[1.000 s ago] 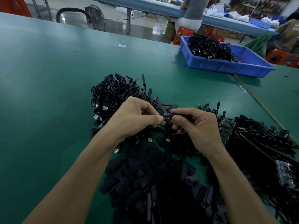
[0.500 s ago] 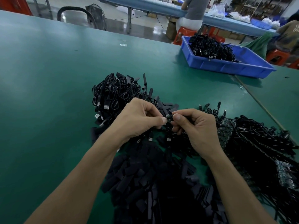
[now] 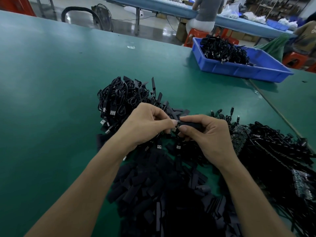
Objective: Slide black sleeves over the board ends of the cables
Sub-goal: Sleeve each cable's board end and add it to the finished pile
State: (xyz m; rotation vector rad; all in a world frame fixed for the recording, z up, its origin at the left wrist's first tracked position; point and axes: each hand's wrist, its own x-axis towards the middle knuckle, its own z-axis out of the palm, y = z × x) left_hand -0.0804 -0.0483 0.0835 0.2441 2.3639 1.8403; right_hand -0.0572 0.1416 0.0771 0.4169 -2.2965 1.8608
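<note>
Black sleeve [image 3: 190, 124] pinched between thumb and fingers of the right hand [image 3: 211, 136], its left end meeting a cable end [image 3: 174, 129] pinched by the left hand [image 3: 147, 124], both above the sleeve pile [image 3: 159, 194] and cable bundles [image 3: 122, 98] on the green table [image 3: 51, 103].

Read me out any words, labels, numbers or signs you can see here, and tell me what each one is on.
Nothing here can be read in full.
Pale lettering on the brown shirt at the far right edge: cut off by the frame, unreadable.
Circuit boards: any print is too small to read.
USB plugs: no marking legible.
Blue tray: no label shows.
</note>
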